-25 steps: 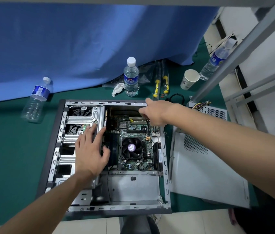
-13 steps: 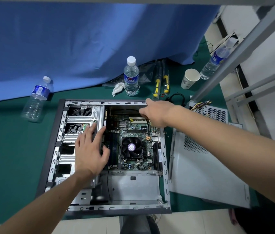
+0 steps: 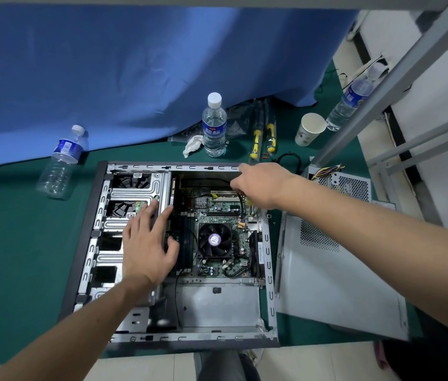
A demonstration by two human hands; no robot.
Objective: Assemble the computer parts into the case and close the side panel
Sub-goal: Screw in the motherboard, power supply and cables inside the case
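The open computer case [image 3: 268,270] lies on its side on the green table. Inside it are the motherboard [image 3: 222,207] and a black CPU fan [image 3: 215,240]. My left hand [image 3: 148,243] rests flat on the metal drive cage [image 3: 134,192] with its fingers spread. My right hand [image 3: 258,185] reaches into the case's far right corner, index finger on the top rim. Its other fingers curl down beside a black cable [image 3: 242,204]; what they hold is hidden. The grey side panel [image 3: 341,287] lies to the right of the case.
A power supply [image 3: 349,185] with coloured wires sits beyond the side panel. Behind the case are three water bottles [image 3: 214,125] [image 3: 62,163] [image 3: 354,100], a crumpled tissue [image 3: 193,144], two yellow-handled screwdrivers [image 3: 257,133], a paper cup [image 3: 309,129] and a blue curtain [image 3: 134,78]. A metal frame [image 3: 382,86] rises at right.
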